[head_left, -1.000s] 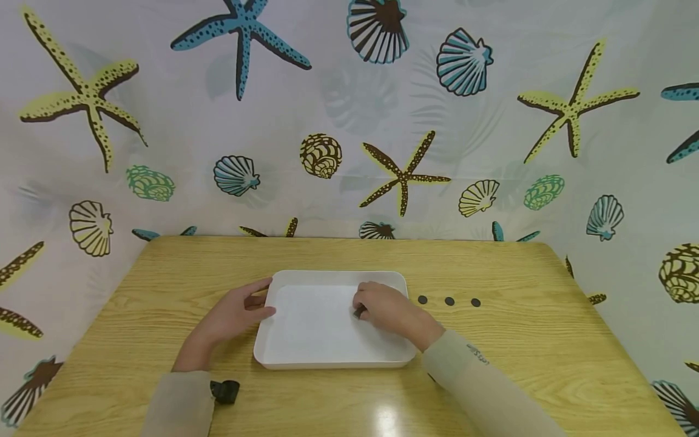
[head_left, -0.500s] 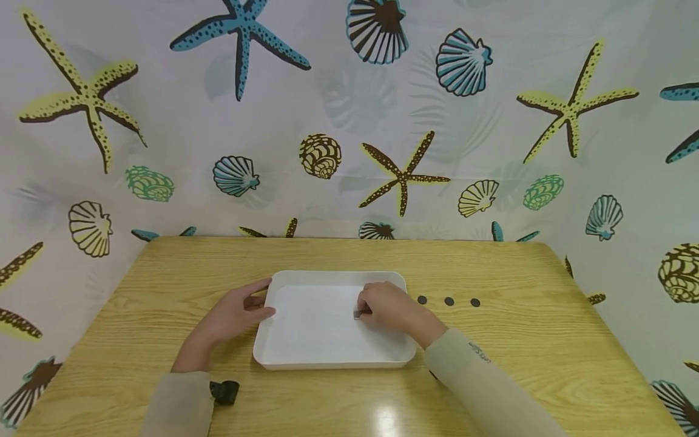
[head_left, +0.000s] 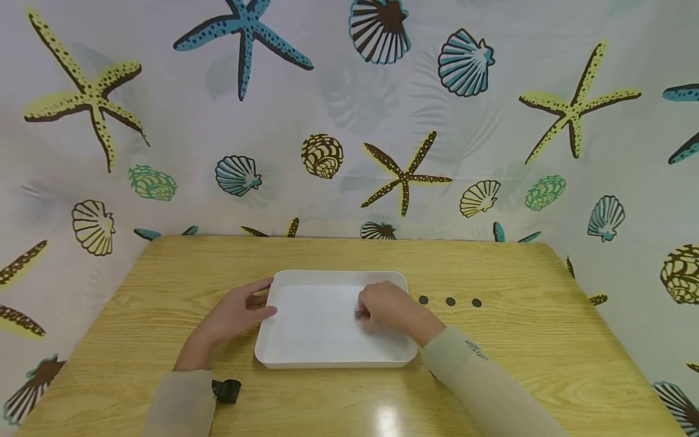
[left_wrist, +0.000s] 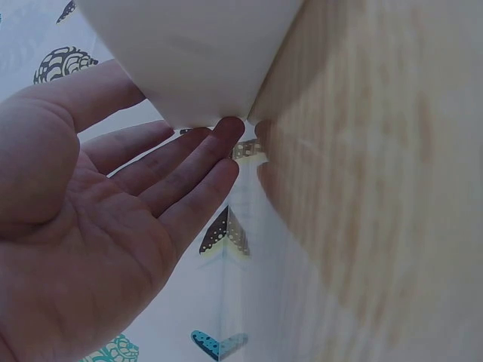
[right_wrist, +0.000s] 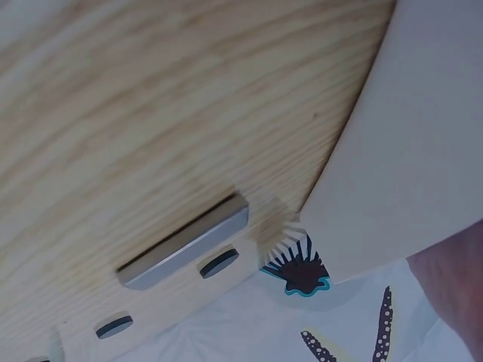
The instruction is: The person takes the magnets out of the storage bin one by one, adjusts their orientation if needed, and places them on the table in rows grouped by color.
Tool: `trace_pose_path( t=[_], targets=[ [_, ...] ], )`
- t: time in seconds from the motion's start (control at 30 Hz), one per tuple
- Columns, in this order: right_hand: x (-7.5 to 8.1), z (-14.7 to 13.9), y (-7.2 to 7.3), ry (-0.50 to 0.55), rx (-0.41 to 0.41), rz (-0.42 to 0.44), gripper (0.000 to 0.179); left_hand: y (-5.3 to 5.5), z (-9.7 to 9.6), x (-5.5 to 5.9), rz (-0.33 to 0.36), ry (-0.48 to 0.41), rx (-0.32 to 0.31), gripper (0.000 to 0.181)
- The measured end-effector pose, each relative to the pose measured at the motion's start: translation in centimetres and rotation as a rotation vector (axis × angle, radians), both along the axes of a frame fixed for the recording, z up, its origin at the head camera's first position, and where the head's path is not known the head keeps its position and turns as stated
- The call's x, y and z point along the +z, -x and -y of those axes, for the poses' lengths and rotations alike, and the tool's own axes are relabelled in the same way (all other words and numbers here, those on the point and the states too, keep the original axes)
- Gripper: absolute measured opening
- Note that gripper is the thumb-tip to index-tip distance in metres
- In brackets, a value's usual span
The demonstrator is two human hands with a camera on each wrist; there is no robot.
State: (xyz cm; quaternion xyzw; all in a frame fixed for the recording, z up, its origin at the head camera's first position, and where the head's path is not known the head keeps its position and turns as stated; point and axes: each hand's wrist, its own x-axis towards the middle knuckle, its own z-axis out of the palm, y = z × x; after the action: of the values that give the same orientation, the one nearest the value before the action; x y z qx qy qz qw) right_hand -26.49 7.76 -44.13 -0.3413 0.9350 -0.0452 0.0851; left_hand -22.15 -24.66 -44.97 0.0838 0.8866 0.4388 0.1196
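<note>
A shallow white tray [head_left: 311,343] lies on the wooden table in the head view. My right hand [head_left: 386,308] is inside it, toward the right end, pinching a small dark grey piece [head_left: 358,315]; most of that piece is hidden by the fingers. At the tray's left side, my left hand [head_left: 232,315] touches the wall with fingertips and thumb. The left wrist view has that hand's long fingers [left_wrist: 200,158] nearly straight against the outer wall [left_wrist: 204,53]. Only an edge of the right hand [right_wrist: 456,286] appears in the right wrist view, beyond the tray wall [right_wrist: 407,151].
Three flat black discs [head_left: 450,301] sit in a row on the table [head_left: 524,340], right of the tray. A silver-grey bar [right_wrist: 185,241] lies near the discs in the right wrist view. Behind the table hangs a sheet [head_left: 338,200] printed with shells and starfish.
My right hand has shifted slightly to the right within the tray, and the small piece in its fingers has turned. The left hand and tray stay in place.
</note>
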Motion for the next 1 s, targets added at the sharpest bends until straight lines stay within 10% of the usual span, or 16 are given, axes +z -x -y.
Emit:
trace_pose_path(
  t=[1.0],
  targets=[
    [-0.90, -0.85, 0.10, 0.046, 0.064, -0.116, 0.019, -0.06, 0.00, 0.05, -0.010, -0.021, -0.005, 0.072]
  ],
)
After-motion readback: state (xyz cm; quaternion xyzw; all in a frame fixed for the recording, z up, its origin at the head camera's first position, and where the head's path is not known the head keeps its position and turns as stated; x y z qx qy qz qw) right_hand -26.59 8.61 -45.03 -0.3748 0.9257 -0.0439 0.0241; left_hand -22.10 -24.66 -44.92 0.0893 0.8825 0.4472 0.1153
